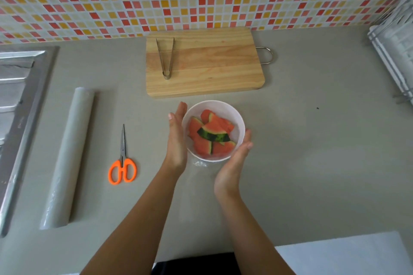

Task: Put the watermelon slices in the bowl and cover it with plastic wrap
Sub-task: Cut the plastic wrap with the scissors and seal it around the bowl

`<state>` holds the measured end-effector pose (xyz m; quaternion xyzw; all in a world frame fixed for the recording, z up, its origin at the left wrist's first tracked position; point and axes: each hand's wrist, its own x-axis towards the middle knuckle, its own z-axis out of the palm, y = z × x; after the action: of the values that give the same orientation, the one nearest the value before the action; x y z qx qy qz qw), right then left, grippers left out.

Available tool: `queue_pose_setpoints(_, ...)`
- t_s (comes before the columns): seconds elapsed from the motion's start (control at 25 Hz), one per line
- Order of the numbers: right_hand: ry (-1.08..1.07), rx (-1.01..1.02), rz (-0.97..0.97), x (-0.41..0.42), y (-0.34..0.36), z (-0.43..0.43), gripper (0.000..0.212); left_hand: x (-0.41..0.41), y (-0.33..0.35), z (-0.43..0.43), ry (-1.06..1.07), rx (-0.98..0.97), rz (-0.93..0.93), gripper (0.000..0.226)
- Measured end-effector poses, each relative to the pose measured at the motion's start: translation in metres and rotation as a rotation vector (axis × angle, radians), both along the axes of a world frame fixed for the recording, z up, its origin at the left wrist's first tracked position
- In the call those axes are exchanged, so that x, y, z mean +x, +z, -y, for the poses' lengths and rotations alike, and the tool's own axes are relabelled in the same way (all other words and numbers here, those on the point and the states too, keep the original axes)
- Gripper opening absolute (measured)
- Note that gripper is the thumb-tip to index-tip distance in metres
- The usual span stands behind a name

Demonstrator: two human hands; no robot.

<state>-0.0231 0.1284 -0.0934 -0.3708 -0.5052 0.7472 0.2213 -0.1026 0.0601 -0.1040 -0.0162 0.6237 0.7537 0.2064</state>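
Observation:
A white bowl (237, 118) stands on the grey counter just in front of the cutting board. It holds several watermelon slices (211, 135), red with green rind. A hazy film of plastic wrap seems to lie over the bowl, and a crumpled bit of wrap (200, 164) shows below its near rim. My left hand (176, 138) lies flat against the bowl's left side with its fingers straight. My right hand (232, 169) is cupped against the near right side. Neither hand closes around anything.
A wooden cutting board (212, 67) with metal tongs (165, 58) on it lies behind the bowl. A plastic wrap roll (69, 154) and orange-handled scissors (122, 163) lie to the left. A steel sink (15, 105) is at far left, a dish rack (395, 51) at far right.

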Motion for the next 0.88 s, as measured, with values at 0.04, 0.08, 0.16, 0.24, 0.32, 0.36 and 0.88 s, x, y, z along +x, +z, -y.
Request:
queue_pose_setpoints(0.04,-0.004,-0.006,-0.022,-0.003,-0.001,-0.001,0.074,0.003,0.001,-0.003,0.023,0.021,0.011,0.056)
queue_pose_setpoints(0.08,-0.014,0.004,-0.041,-0.005,-0.002,-0.003,0.07,0.005,0.001,-0.006,0.049,0.042,0.024,0.053)
queue_pose_setpoints(0.16,-0.028,0.035,-0.088,-0.007,-0.007,-0.005,0.056,0.007,0.003,-0.006,0.082,0.077,0.052,0.051)
queue_pose_setpoints(0.24,-0.023,-0.008,-0.144,-0.008,-0.01,-0.005,0.049,0.004,0.006,-0.003,0.082,0.149,0.103,0.054)
queue_pose_setpoints(0.32,-0.004,-0.103,-0.14,-0.012,-0.01,-0.014,0.056,0.006,0.007,0.003,0.062,0.224,0.12,0.054)
queue_pose_setpoints(0.36,0.03,-0.15,-0.118,-0.017,-0.01,-0.023,0.061,0.009,0.006,0.005,0.044,0.234,0.112,0.054)
queue_pose_setpoints(0.88,0.116,-0.067,-0.056,-0.039,0.011,-0.032,0.07,-0.018,0.018,0.013,-0.061,-0.206,0.007,0.07)
